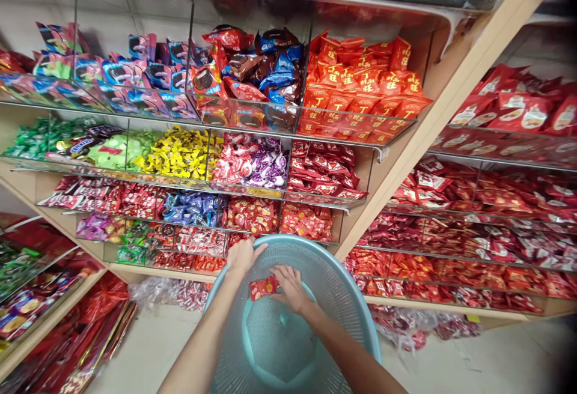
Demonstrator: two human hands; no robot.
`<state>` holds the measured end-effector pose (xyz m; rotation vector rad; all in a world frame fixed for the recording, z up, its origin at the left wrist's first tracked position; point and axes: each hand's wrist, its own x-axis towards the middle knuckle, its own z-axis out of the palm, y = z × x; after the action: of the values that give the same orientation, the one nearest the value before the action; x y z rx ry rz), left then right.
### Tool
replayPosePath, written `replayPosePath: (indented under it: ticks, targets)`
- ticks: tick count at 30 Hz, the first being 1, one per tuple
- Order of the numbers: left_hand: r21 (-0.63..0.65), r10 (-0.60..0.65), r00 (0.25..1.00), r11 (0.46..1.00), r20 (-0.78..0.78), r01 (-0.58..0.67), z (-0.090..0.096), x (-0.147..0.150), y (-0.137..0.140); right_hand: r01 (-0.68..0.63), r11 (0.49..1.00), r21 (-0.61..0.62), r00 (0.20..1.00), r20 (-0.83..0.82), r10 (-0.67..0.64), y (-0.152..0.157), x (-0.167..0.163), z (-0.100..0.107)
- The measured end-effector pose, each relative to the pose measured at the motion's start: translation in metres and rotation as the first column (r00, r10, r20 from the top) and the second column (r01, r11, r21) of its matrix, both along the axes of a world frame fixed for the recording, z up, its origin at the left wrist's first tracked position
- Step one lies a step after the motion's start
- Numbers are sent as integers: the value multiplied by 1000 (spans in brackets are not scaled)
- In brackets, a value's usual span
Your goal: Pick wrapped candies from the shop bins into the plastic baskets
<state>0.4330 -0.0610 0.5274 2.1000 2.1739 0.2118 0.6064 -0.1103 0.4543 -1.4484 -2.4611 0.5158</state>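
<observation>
A teal plastic mesh basket fills the lower middle of the view, its round mouth facing me. My left hand grips its far left rim, with the thumb on the inner side. Inside the mouth, my right hand holds a small red candy packet with round spots by its right end. The packet is above the basket's bottom. Just beyond the rim, a shelf bin holds similar red spotted packets.
Glass-fronted shelves of wrapped sweets rise ahead. A slanting wooden post divides them from more red packets at the right. Plastic bags lie on the tiled floor, and a low wooden shelf stands at the left.
</observation>
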Motion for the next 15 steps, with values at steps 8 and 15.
replayPosePath:
  ticks: [8, 15]
  targets:
    - [-5, -12, 1000, 1000, -4, 12, 4, 0, -1, 3, 999, 51, 990, -138, 4, -2, 10, 19]
    - [-15, 4, 1000, 1000, 4, -4, 3, 0, 1, 418, 842, 342, 889, -343, -303, 38, 55, 73]
